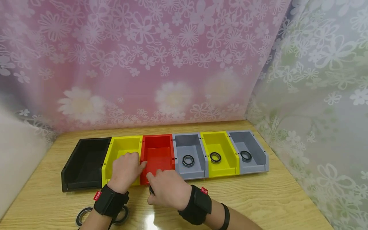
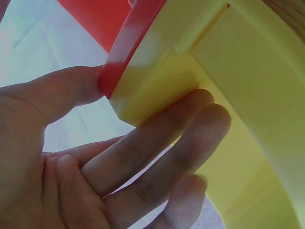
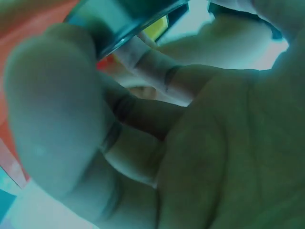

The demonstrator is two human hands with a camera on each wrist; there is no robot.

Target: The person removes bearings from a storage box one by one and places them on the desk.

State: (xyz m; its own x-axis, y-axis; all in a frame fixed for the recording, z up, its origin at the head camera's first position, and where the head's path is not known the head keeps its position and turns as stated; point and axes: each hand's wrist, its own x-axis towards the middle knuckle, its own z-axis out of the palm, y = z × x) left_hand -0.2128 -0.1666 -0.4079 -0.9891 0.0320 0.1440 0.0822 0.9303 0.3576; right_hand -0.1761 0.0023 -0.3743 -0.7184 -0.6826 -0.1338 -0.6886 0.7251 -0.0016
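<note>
My left hand [image 1: 126, 168] grips the side walls where the left yellow bin [image 1: 126, 142] and the red bin [image 1: 158, 142] meet. In the left wrist view, the thumb [image 2: 78, 86] touches the red edge while the fingers [image 2: 157, 152] lie inside the yellow bin. At the red bin's front edge, my right hand [image 1: 169, 190] pinches a dark ring-shaped bearing [image 1: 151, 190], mostly hidden under the hand in the head view. Part of that bearing [image 3: 124, 24] shows close up between the fingertips in the right wrist view.
A black bin [image 1: 89, 159] ends the row at left. To the right, a grey bin [image 1: 188, 140], a yellow bin [image 1: 215, 137] and another grey bin [image 1: 242, 137] each contain one bearing. Two bearings, one at left [image 1: 80, 217], lie on the wooden table [image 1: 258, 201] near the left forearm.
</note>
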